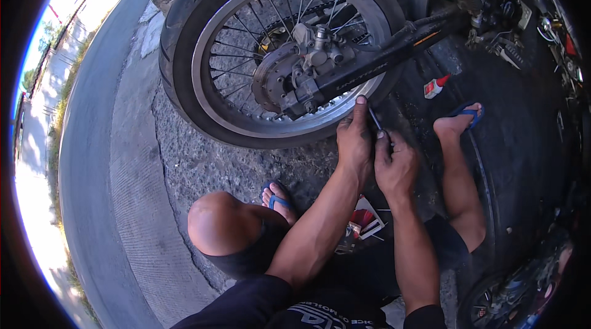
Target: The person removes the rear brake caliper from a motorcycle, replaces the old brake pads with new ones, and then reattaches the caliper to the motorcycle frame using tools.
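Wheel: likely heavy, stiff; hold at tyre. Swingarm crosses it, limits access. Left hand by rim, thumb up, fingers hidden, grip unclear. Right hand pinches slim rod between thumbs: probably light, stiff; grip lower end. Red-white bottle lies beyond.

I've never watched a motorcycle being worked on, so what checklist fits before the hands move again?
1. Right hand gripping the slim dark rod: ok.
2. Left hand touching the wheel rim: cannot tell; they overlap in this view.
3. Swingarm still at the wheel: ok.
4. Red-capped bottle apart from both hands: ok.
5. Left foot apart from the tire: ok.
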Available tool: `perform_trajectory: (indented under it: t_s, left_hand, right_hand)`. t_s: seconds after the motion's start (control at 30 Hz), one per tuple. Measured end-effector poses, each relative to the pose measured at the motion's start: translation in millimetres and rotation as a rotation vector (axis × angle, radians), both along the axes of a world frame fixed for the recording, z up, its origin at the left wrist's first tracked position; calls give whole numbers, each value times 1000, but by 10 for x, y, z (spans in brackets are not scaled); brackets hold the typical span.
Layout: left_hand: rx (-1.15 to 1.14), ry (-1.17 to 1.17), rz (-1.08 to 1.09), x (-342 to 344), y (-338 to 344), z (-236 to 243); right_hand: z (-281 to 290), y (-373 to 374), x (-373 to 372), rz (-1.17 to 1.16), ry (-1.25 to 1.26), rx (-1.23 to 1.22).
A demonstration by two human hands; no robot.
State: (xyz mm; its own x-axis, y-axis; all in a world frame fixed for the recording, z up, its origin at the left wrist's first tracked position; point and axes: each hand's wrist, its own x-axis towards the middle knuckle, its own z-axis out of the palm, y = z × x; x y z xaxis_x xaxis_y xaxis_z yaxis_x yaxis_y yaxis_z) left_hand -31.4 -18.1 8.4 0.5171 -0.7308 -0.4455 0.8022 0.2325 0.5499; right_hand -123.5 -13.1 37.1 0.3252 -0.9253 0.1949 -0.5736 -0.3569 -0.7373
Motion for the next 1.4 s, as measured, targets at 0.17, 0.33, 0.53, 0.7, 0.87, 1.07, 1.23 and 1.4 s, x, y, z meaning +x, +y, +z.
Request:
perform_trajectory:
  t_s: [0.17, 0.33, 0.53, 0.7, 0.87, 1.07, 1.23, 1.4]
  left_hand:
    - [-27, -73, -72, 67, 21, 59]
    - [-139, -126, -114, 150, 23, 183]
    - [-96, -195, -31, 398, 62, 186]
    - [-18, -248, -6, 528, 106, 148]
    - [-29, -256, 56, 550, 81, 177]
    - [111, -618, 226, 621, 157, 337]
    - [64, -946, 439, 980, 156, 824]
    - [432, -1692, -360, 1750, -375, 1464]
  right_hand:
    - [76, 38, 83, -16, 54, -124]
    - [229, -81, 249, -32, -63, -83]
    - [343, -442, 611, -8, 42, -128]
    - [358, -580, 830, -47, 103, -118]
    - [446, -541, 879, -52, 233, -183]
    - [512, -685, 944, 13, 333, -249]
    - [477, -838, 937, 13, -267, 567]
    - [422, -642, 791, 85, -87, -4]
